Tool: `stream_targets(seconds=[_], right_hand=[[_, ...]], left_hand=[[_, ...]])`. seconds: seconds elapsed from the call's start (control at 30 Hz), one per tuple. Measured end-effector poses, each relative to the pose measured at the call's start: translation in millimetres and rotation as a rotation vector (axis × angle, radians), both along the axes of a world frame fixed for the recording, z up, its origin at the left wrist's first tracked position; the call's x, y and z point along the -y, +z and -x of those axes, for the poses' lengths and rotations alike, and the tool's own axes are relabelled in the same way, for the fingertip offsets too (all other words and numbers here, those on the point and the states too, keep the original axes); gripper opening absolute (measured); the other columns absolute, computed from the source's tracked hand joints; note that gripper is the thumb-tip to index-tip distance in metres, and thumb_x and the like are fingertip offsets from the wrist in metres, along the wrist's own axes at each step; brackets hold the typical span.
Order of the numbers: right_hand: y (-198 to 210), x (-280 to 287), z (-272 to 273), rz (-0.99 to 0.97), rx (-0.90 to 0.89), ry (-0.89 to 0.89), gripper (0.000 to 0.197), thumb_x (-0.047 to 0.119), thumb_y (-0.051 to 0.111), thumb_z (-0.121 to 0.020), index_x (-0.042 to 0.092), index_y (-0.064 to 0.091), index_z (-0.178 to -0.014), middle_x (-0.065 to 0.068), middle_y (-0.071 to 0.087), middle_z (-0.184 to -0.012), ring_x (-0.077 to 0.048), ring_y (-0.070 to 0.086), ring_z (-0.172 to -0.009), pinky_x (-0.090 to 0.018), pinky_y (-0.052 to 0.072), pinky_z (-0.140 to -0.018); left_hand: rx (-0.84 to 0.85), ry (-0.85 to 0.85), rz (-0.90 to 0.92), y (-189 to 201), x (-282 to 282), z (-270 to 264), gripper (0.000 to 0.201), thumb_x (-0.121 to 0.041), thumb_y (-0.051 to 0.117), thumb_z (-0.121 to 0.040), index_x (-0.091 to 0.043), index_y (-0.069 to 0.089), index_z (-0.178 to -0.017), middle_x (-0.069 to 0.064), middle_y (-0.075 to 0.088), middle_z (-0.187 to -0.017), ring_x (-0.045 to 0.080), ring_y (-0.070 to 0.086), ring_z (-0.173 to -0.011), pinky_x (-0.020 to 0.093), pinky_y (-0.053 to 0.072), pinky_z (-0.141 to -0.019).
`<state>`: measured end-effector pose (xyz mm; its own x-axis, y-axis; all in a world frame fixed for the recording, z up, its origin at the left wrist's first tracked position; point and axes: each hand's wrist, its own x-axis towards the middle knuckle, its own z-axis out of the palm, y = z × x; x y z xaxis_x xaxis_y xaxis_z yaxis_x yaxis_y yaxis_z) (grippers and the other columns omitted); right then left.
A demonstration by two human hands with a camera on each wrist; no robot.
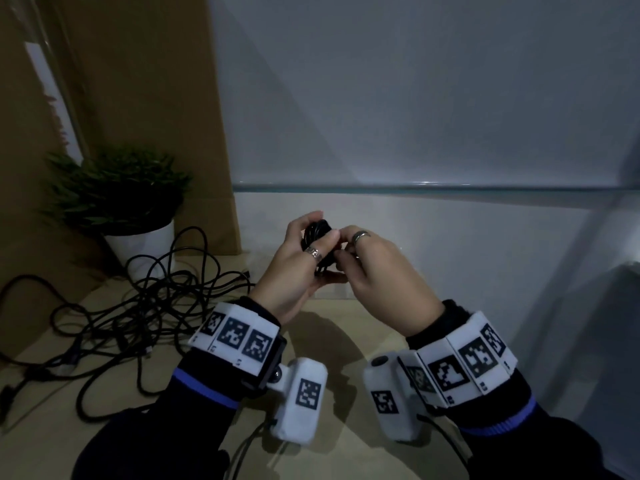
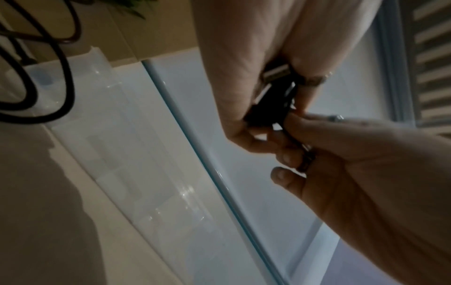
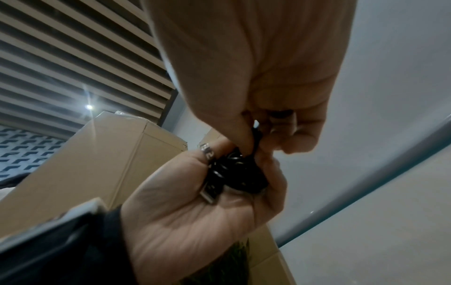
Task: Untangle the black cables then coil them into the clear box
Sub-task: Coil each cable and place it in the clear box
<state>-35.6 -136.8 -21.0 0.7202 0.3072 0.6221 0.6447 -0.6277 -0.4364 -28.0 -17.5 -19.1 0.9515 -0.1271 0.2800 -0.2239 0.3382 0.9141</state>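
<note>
I am holding the coiled cable [image 1: 317, 233] in my left hand [image 1: 294, 268], raised above the table [image 1: 332, 337], with its plug [image 3: 207, 196] lying against my palm. My right hand [image 1: 375, 271] is meeting the coil from the right, pinching a cable end [image 3: 255, 141] at its top. Beyond and below the grip, the clear box [image 1: 415, 188] is standing with its near rim running across. Left of the grip and lower, the tangled cables [image 1: 131, 306] are lying on the table, and the potted plant [image 1: 121, 199] is standing behind them.
</note>
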Motion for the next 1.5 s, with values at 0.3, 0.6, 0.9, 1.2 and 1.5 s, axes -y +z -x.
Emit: stream_targets(seconds=[0.3,0.6,0.9,1.2,1.5], right_hand=[[-3,-6,3,-0.021,-0.030,0.015,0.016,0.007,0.043,-0.095,0.003,0.058,-0.098,-0.005,0.055,-0.090,-0.021,0.054,-0.086,-0.018,0.032,-0.070],[3,-7,9,0.046,0.012,0.081,0.020,0.018,0.057,-0.091,0.013,0.065,-0.108,0.001,0.069,-0.096,-0.006,0.060,-0.086,-0.007,0.039,-0.071],[27,0,-15,-0.095,-0.407,0.144,0.023,0.024,0.055,-0.092,0.017,0.061,-0.113,0.009,0.059,-0.099,0.000,0.053,-0.073,-0.008,0.041,-0.062],[40,-30,-56,-0.028,-0.351,0.167,0.019,0.017,0.057,-0.092,0.004,0.069,-0.099,0.003,0.065,-0.076,-0.001,0.056,-0.063,-0.013,0.044,-0.061],[19,-81,-129,0.120,-0.432,-0.025,0.027,0.023,0.056,-0.093,0.002,0.069,-0.102,-0.008,0.066,-0.071,-0.007,0.053,-0.051,-0.002,0.033,-0.040]], left_hand=[[0.041,0.316,-0.097,-8,7,-13,0.013,-0.014,0.044,-0.098,-0.021,0.050,-0.089,0.001,0.052,-0.080,0.011,0.049,-0.064,0.021,0.043,-0.054],[-0.102,0.066,0.256,-3,-6,-14,0.018,-0.002,0.045,-0.095,-0.015,0.057,-0.096,0.002,0.054,-0.076,0.011,0.053,-0.066,0.017,0.049,-0.050],[-0.139,-0.437,0.318,-13,-34,-22,0.084,0.015,0.078,-0.052,-0.020,0.046,-0.121,0.008,0.065,-0.085,0.013,0.056,-0.056,0.022,0.044,-0.046],[-0.107,-0.180,0.179,-4,-49,-34,0.027,0.012,0.051,-0.085,-0.003,0.057,-0.107,0.014,0.066,-0.091,0.018,0.068,-0.073,0.029,0.057,-0.065],[-0.077,0.463,-0.703,-14,-89,-89,0.028,-0.015,0.067,-0.084,-0.012,0.047,-0.064,0.006,0.052,-0.067,0.020,0.051,-0.063,0.028,0.036,-0.062]])
